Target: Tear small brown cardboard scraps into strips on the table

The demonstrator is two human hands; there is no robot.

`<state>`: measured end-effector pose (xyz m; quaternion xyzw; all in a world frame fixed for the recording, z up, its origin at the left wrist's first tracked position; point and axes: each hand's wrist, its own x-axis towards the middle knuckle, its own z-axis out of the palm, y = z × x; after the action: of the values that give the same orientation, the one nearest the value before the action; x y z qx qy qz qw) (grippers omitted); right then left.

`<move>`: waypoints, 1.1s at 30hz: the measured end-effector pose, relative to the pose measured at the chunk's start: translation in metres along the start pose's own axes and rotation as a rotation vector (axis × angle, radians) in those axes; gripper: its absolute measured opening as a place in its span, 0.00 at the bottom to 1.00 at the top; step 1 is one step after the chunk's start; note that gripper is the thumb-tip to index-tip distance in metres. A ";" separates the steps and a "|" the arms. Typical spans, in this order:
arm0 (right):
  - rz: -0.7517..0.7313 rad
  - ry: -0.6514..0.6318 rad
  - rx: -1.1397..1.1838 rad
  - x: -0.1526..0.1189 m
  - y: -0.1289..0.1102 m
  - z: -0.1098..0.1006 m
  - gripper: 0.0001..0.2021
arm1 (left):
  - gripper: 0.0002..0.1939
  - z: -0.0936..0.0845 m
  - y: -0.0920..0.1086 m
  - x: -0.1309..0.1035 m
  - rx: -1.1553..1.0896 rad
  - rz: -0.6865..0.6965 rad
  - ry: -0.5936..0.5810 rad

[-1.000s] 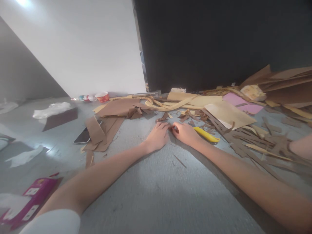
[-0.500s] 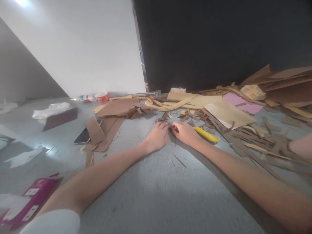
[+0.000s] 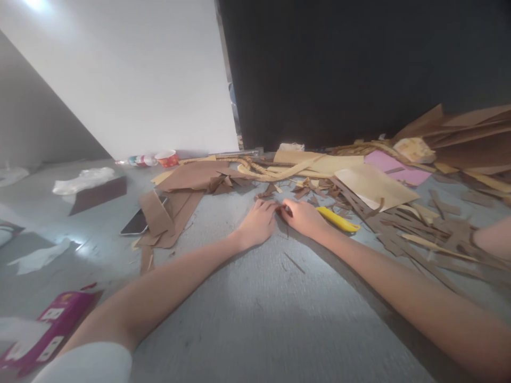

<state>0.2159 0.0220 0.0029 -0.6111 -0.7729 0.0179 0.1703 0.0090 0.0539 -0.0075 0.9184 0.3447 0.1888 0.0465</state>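
Observation:
My left hand (image 3: 259, 222) rests low over the table with its fingers bent and pressed on a small brown paper piece (image 3: 266, 193). That piece looks twisted or braided, and its end sticks out beyond my left fingertips. Close beside it, my right hand (image 3: 302, 217) is curled in a pinch, thumb against forefinger, on what looks like the brown strip's near end. The two sets of fingertips almost touch, and they hide most of the strip. Just right of my right hand lies a yellow tool (image 3: 338, 219), perhaps a cutter.
Brown paper strips (image 3: 403, 234) and scraps (image 3: 307, 189) spread across the right and back. A phone (image 3: 138, 223) lies partly under brown paper (image 3: 181, 213). A paper cup (image 3: 166, 158), a pink sheet (image 3: 395, 167) and a magenta case (image 3: 59, 324) are around. Another person's arm (image 3: 494, 238) reaches in right.

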 end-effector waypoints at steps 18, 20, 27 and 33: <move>-0.014 -0.005 0.011 0.000 0.001 0.000 0.12 | 0.26 0.001 0.000 0.000 0.006 -0.004 0.001; -0.010 -0.010 0.012 0.000 0.000 -0.001 0.12 | 0.26 0.001 0.000 0.000 0.003 -0.005 -0.003; -0.017 -0.008 0.013 0.000 0.001 0.000 0.11 | 0.27 0.000 0.001 0.000 0.004 -0.009 -0.009; -0.020 -0.009 0.009 0.001 0.001 0.001 0.12 | 0.26 -0.003 0.002 0.000 0.001 0.001 -0.009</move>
<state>0.2168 0.0233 0.0018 -0.6024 -0.7796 0.0224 0.1697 0.0093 0.0520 -0.0040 0.9194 0.3441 0.1844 0.0476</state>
